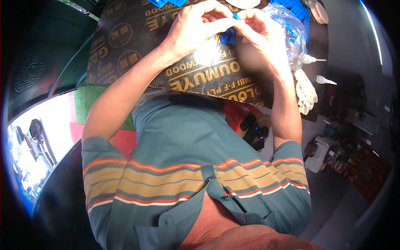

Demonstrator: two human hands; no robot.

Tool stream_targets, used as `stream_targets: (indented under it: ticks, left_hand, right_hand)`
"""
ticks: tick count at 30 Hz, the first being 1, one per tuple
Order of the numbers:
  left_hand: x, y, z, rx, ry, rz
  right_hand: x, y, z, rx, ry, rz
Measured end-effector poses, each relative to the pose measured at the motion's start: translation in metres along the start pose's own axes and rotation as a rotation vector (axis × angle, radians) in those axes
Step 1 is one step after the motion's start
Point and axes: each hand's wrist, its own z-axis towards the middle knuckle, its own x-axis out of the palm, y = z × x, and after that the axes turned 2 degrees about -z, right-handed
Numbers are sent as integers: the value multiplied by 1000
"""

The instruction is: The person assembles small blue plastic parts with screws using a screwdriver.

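My left hand (pixel 193 27) and my right hand (pixel 264 33) meet above the dark plywood tabletop (pixel 166 58), near its far side. Pinched between their fingertips is a small blue piece (pixel 236 16), too hidden to tell its kind. Just below the fingers shows a flat blue piece (pixel 228 36); I cannot tell whether it is part of the held one or lies apart. The fingers of both hands are closed together.
Right of my right hand lies a clear plastic bag (pixel 293 37) with blue pieces inside. Further right are a white nozzle bottle (pixel 325 80), another nozzle bottle (pixel 313 59) and an off-white glove (pixel 306 92). More blue pieces (pixel 166 1) and a round white thing (pixel 243 3) sit at the far edge.
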Motion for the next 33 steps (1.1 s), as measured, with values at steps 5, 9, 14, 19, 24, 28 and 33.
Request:
stream_targets:
  ticks: [5, 9, 14, 19, 24, 28, 33]
  left_hand:
    - [0, 3, 0, 30, -66, 32]
    - [0, 8, 0, 66, -77, -21]
    - [3, -4, 1, 99, -92, -53]
    - [-10, 0, 8, -105, -76, -209]
    - [-18, 18, 11, -100, -20, -480]
    - [-20, 14, 14, -190, 27, -522]
    - [-18, 5, 13, -243, 3, -596]
  right_hand:
    - [10, -23, 8, -127, -64, 37]
    - [15, -27, 10, -208, -121, -50]
    - [16, -26, 9, -189, -117, 18]
    - [9, -27, 4, -184, -172, -75]
    - [0, -20, 4, -34, -181, 13]
    - [2, -20, 2, 17, -177, 58]
    - [3, -20, 3, 8, -173, 129]
